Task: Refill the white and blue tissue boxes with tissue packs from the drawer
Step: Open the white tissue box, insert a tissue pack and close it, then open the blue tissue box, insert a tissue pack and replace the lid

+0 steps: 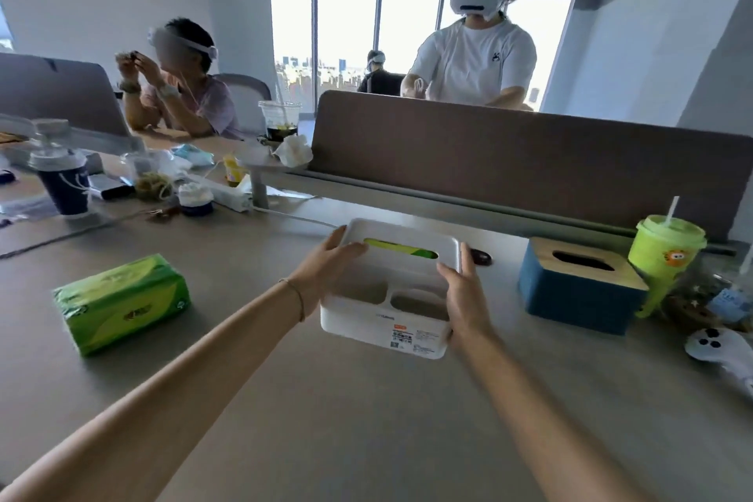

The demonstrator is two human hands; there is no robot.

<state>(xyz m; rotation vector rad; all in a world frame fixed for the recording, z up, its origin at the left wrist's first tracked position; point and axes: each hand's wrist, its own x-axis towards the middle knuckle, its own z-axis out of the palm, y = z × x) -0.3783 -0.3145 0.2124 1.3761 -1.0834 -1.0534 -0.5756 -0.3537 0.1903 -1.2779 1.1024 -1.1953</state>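
The white tissue box (391, 289) is held at the middle of the desk (366, 420), green showing through its slot. It is gripped by the left hand (326, 261) and right hand (464, 293), fingers closed on its sides. A green tissue pack (122, 302) lies well to the left; the blue tissue box (578, 289) stands to the right.

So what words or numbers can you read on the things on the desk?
None can be read clearly.
White box: front sticker with an orange tag, a barcode and small print, plus a faint grey logo, all too small to read.
Green tissue pack: a logo and marks, blurred.
Green cup: an orange cartoon picture, no words visible.
Blue box: no writing visible.
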